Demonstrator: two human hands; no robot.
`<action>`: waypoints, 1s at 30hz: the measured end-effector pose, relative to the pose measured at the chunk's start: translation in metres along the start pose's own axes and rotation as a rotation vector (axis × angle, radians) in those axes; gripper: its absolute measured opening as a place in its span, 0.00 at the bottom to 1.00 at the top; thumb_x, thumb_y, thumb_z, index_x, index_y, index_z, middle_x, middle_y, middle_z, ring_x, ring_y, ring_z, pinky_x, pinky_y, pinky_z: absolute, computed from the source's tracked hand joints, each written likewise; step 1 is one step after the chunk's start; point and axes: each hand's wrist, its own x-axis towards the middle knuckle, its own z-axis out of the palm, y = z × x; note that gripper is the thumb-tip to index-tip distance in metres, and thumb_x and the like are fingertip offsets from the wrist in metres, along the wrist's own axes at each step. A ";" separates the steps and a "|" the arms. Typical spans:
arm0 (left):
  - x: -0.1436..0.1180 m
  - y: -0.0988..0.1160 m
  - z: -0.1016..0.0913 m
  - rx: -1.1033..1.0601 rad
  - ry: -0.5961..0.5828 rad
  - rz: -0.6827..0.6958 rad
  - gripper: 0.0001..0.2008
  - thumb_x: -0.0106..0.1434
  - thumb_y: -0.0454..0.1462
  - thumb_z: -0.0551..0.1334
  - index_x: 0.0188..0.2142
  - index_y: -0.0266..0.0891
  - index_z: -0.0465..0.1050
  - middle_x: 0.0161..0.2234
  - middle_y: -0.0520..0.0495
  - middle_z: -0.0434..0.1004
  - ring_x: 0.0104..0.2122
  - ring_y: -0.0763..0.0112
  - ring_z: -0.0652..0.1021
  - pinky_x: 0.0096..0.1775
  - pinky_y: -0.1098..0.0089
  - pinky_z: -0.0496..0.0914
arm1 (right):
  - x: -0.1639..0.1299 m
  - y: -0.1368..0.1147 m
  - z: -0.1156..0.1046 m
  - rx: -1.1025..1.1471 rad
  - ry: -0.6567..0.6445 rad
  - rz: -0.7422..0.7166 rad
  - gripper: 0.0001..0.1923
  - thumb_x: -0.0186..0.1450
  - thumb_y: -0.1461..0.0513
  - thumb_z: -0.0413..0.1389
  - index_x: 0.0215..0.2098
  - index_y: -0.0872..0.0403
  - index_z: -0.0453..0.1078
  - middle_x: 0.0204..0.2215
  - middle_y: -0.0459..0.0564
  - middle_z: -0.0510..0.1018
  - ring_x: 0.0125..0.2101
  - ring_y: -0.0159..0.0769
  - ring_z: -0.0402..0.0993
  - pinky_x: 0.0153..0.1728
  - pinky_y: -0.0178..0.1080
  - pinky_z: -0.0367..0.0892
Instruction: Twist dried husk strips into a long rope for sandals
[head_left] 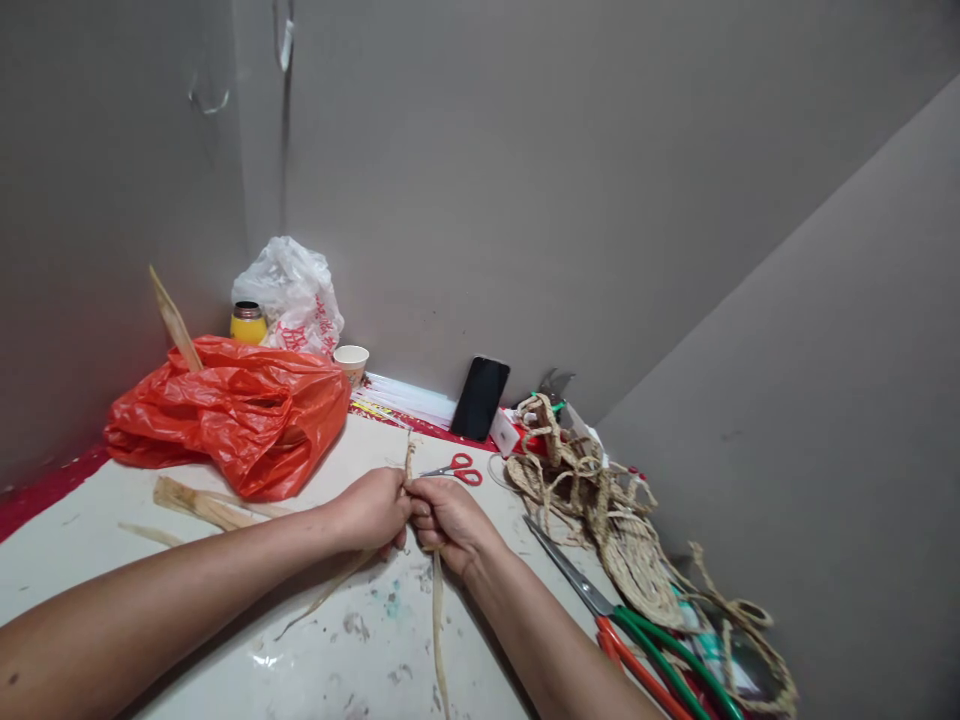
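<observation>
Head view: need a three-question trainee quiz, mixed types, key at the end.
1. Multiple choice. What are the left hand and the right hand pinching?
A) the rim of a cup
B) pale fibre strands
C) a plastic bag

2. True or false. The small red-handled scissors are gripped in the right hand.

3. Ordering. Put these from left to right in the picture: black phone, paper cup, yellow container.

Key:
1. B
2. False; they lie on the white tabletop, just beyond the hands.
3. Yellow container, paper cup, black phone.
</observation>
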 end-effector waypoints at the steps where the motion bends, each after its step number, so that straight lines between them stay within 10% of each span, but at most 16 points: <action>1: 0.000 0.001 -0.001 -0.038 -0.022 0.003 0.09 0.57 0.38 0.52 0.33 0.35 0.67 0.19 0.51 0.71 0.13 0.74 0.68 0.16 0.75 0.60 | 0.000 0.000 0.000 0.003 -0.008 -0.001 0.13 0.49 0.61 0.56 0.17 0.54 0.54 0.09 0.33 0.54 0.10 0.17 0.38 0.11 0.27 0.32; 5: 0.003 0.005 -0.020 -0.016 -0.082 -0.076 0.11 0.55 0.41 0.55 0.32 0.35 0.68 0.16 0.53 0.67 0.15 0.73 0.68 0.19 0.74 0.60 | 0.000 -0.003 -0.004 0.003 -0.043 -0.007 0.10 0.48 0.62 0.56 0.18 0.55 0.57 0.10 0.34 0.55 0.11 0.17 0.38 0.12 0.27 0.32; 11: 0.017 -0.004 -0.043 0.124 0.390 0.171 0.08 0.53 0.37 0.53 0.24 0.36 0.68 0.23 0.51 0.70 0.27 0.72 0.69 0.30 0.74 0.62 | 0.000 -0.009 -0.011 -0.030 -0.128 0.003 0.09 0.50 0.61 0.57 0.26 0.59 0.66 0.12 0.33 0.54 0.12 0.17 0.37 0.12 0.26 0.31; 19: 0.020 -0.009 -0.014 -0.154 0.061 0.026 0.11 0.55 0.40 0.49 0.22 0.38 0.62 0.14 0.57 0.58 0.15 0.78 0.57 0.21 0.75 0.53 | 0.003 -0.010 -0.018 -0.145 -0.211 0.009 0.11 0.53 0.58 0.57 0.25 0.58 0.64 0.13 0.34 0.54 0.12 0.18 0.38 0.13 0.27 0.32; 30: 0.027 -0.014 -0.027 -0.187 -0.044 0.001 0.11 0.50 0.41 0.57 0.22 0.34 0.70 0.16 0.56 0.60 0.16 0.80 0.56 0.21 0.74 0.48 | 0.002 -0.013 -0.027 -0.559 -0.083 -0.150 0.13 0.55 0.55 0.56 0.21 0.55 0.62 0.11 0.35 0.55 0.11 0.21 0.43 0.13 0.31 0.38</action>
